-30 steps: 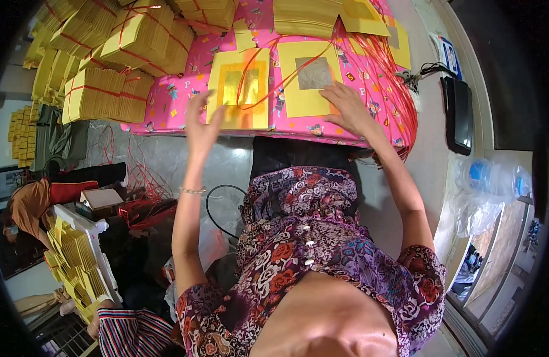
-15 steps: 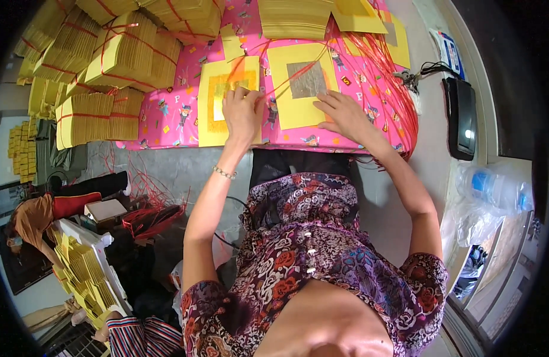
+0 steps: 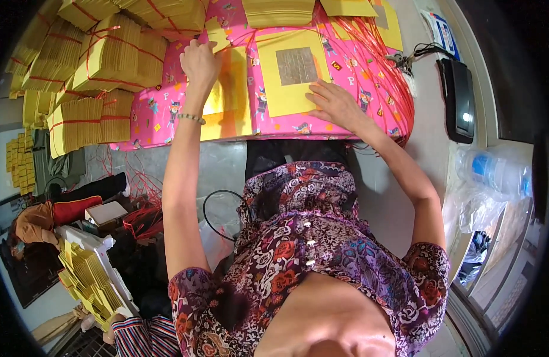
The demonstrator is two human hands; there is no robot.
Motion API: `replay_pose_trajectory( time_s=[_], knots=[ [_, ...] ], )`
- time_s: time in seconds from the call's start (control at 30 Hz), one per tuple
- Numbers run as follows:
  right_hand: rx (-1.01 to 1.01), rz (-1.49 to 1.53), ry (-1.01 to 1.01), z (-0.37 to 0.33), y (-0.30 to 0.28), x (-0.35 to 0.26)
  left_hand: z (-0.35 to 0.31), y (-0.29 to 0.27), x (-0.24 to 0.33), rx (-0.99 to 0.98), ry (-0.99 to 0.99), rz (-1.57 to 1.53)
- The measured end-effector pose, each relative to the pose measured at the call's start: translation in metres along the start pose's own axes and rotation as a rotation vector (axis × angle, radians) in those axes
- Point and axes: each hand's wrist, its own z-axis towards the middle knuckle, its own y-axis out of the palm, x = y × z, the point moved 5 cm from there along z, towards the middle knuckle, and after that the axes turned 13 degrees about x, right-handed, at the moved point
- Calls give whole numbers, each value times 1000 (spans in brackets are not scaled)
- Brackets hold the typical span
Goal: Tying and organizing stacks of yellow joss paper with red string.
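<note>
My left hand point(image 3: 200, 64) reaches over the far end of the left yellow paper stack point(image 3: 236, 110), its fingers closed on a thin red plastic strip point(image 3: 251, 37) that runs off to the right. That stack has a shiny gold and orange patch, partly shaded by my arm. My right hand point(image 3: 337, 106) is open, fingers spread, resting at the lower right edge of another yellow paper stack point(image 3: 277, 102) with a silver-grey square on top. A small yellow paper piece point(image 3: 217, 34) lies just beyond my left hand.
Tied bundles of yellow paper point(image 3: 111, 62) are heaped at the left of the pink patterned table cover point(image 3: 179, 131). Loose red strips point(image 3: 396, 89) hang along its right side. A black case point(image 3: 459, 101) lies at the right. Two people work at lower left beside yellow stacks point(image 3: 87, 276).
My left hand has moved away and to the left, drawing the red strip off the silver-topped stack. My right hand stays by that stack; the whole view has shifted slightly.
</note>
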Motion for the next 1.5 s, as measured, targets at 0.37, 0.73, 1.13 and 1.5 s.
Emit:
replay_pose_trajectory(
  time_s=[0.37,0.73,1.13,1.5],
  knots=[
    [155,166,-16,0,-6,4,-98,-55,128,-245,255,-539],
    [-133,478,406,11,-29,1,-124,-44,139,-358,3,-784],
    [-178,723,683,-13,-48,27,-124,-39,134,-449,-72,-756],
    [-184,670,751,-12,-31,28,-128,-43,136,-435,-48,-761]
  ],
)
